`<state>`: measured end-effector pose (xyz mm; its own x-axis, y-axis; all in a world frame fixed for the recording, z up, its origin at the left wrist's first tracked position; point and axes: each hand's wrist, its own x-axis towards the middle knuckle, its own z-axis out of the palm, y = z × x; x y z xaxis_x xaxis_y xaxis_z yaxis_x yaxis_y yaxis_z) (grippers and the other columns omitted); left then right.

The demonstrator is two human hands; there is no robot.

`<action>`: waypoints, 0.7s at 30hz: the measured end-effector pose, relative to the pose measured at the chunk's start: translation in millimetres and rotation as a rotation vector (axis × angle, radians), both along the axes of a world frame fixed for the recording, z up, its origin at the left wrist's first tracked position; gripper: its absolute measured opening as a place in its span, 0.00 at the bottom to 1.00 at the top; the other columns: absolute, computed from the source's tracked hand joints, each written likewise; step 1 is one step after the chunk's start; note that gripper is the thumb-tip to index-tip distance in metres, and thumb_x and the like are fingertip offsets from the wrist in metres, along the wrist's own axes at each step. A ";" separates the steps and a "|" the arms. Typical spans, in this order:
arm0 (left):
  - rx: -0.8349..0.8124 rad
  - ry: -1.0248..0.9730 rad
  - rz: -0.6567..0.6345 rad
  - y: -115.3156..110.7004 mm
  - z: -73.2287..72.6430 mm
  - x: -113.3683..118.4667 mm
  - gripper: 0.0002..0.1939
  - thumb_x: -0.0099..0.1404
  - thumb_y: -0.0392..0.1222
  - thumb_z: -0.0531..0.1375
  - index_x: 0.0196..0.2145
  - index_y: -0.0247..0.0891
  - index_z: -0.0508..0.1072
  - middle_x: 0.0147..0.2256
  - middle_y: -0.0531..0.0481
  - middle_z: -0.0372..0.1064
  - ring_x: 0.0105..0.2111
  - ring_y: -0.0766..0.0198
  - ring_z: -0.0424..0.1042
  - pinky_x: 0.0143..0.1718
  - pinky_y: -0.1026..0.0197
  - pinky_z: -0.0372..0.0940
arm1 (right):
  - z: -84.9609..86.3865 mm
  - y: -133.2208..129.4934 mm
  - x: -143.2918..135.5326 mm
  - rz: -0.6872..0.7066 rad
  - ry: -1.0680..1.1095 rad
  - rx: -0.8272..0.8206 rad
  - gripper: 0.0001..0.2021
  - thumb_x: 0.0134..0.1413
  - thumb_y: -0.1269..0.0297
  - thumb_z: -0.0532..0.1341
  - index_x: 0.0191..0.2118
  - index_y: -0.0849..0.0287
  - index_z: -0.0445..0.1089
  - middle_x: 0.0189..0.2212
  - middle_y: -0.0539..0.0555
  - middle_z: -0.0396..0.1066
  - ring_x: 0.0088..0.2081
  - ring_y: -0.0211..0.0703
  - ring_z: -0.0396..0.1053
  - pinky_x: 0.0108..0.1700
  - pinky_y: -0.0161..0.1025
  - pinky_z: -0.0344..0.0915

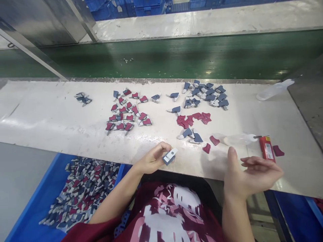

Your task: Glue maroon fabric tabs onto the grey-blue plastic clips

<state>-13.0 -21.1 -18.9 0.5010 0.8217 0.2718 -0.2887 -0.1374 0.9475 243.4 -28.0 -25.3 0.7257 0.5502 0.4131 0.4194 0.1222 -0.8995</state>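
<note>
My left hand (152,158) grips a blue-and-white plastic part (170,156) at the table's front edge. To the right, my right hand (248,174) is raised with its thumb apart from the curled fingers, and nothing shows in it. Beyond it lie a clear bottle with a thin tip (239,139) and a red box (266,148). Loose red pieces (207,148) rest between the hands, with a pile of red pieces (194,119) farther back. Blue-and-white parts (209,92) are heaped behind that pile. Red-topped parts (126,116) are spread left of centre.
A blue bin (32,196) full of mixed parts stands at the lower left. Across the back runs a green belt (156,57), with blue crates (148,8) beyond. A second clear bottle (272,90) lies at the far right. A metal frame (37,55) stands at the upper left.
</note>
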 end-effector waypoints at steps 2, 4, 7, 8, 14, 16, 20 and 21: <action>-0.142 -0.115 -0.085 -4.5 1.3 6.6 0.11 0.71 0.49 0.59 0.40 0.40 0.65 0.26 0.54 0.62 0.26 0.68 0.62 0.34 0.61 0.60 | 14.7 -9.7 -17.5 0.367 -0.047 0.031 0.13 0.49 0.65 0.70 0.39 0.57 0.67 0.30 0.48 0.64 0.31 0.39 0.64 0.36 0.40 0.65; -0.249 -0.209 -0.170 -9.1 4.3 16.7 0.15 0.68 0.53 0.61 0.38 0.39 0.65 0.22 0.56 0.59 0.23 0.68 0.60 0.32 0.61 0.60 | 31.1 -15.7 -33.6 0.776 -0.023 -0.031 0.11 0.58 0.65 0.64 0.47 0.56 0.71 0.37 0.54 0.68 0.39 0.44 0.68 0.38 0.42 0.67; -0.334 -0.261 -0.260 -13.2 10.0 30.6 0.17 0.67 0.55 0.62 0.36 0.38 0.66 0.21 0.55 0.60 0.22 0.68 0.61 0.29 0.62 0.60 | 50.5 -18.9 -47.6 1.061 0.047 -0.038 0.11 0.62 0.65 0.61 0.50 0.53 0.73 0.41 0.55 0.69 0.45 0.46 0.68 0.44 0.45 0.69; -0.346 -0.264 -0.270 -13.5 11.1 33.4 0.17 0.67 0.55 0.62 0.36 0.38 0.66 0.22 0.55 0.61 0.22 0.69 0.61 0.29 0.62 0.61 | 54.5 -19.5 -49.2 1.104 0.068 -0.033 0.11 0.62 0.64 0.61 0.50 0.53 0.74 0.41 0.55 0.69 0.45 0.46 0.69 0.46 0.46 0.69; -0.440 -0.213 -0.300 -8.9 5.2 33.7 0.19 0.62 0.55 0.67 0.34 0.38 0.67 0.23 0.55 0.63 0.20 0.71 0.61 0.25 0.65 0.61 | 60.7 -27.1 -49.1 1.106 0.039 -0.057 0.12 0.61 0.68 0.63 0.49 0.52 0.74 0.40 0.54 0.71 0.43 0.44 0.70 0.44 0.42 0.70; -0.415 -0.175 -0.301 -6.5 4.3 31.4 0.19 0.61 0.55 0.67 0.33 0.38 0.67 0.25 0.54 0.64 0.21 0.70 0.62 0.25 0.65 0.61 | 59.7 -27.7 -49.1 1.119 0.008 -0.065 0.13 0.61 0.67 0.63 0.51 0.52 0.73 0.41 0.54 0.71 0.43 0.44 0.70 0.43 0.42 0.70; -0.161 -0.012 -0.176 2.8 11.3 5.3 0.15 0.67 0.54 0.63 0.36 0.38 0.68 0.33 0.48 0.67 0.32 0.64 0.69 0.34 0.62 0.66 | 52.8 -17.6 -37.2 1.046 -0.227 -0.099 0.16 0.63 0.60 0.61 0.55 0.53 0.70 0.45 0.57 0.69 0.48 0.49 0.70 0.49 0.47 0.70; -0.079 0.076 -0.090 7.2 13.8 -9.6 0.14 0.68 0.52 0.61 0.38 0.39 0.68 0.35 0.46 0.68 0.34 0.62 0.70 0.37 0.60 0.67 | 48.8 -12.9 -30.4 0.974 -0.341 -0.122 0.16 0.64 0.60 0.60 0.56 0.54 0.69 0.47 0.59 0.69 0.49 0.50 0.70 0.50 0.49 0.69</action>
